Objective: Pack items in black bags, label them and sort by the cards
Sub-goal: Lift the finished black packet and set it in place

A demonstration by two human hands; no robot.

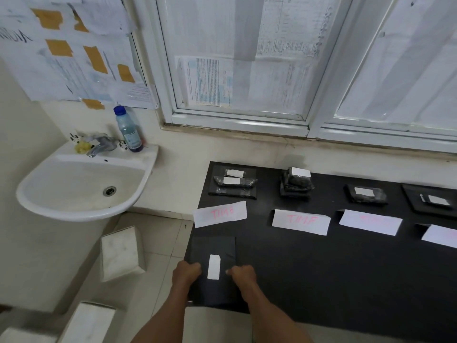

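A flat black bag (214, 248) with a white label (214, 266) lies at the near left corner of the black table (321, 268). My left hand (185, 272) grips its left edge and my right hand (243, 274) grips its right edge. Behind it stand white cards: one reading TIME (220, 213), a second TIME card (301, 221), a third card (370, 222) and a fourth (440, 235). Labelled black packages lie behind the cards: a left pile (233, 183), a stack (296, 181), one package (366, 194) and another (431, 199).
A white wall sink (81, 186) with a tap (97, 144) and a blue-capped bottle (127, 129) is to the left. White boxes (121, 252) sit on the tiled floor below. A paper-covered window (247, 58) rises behind the table.
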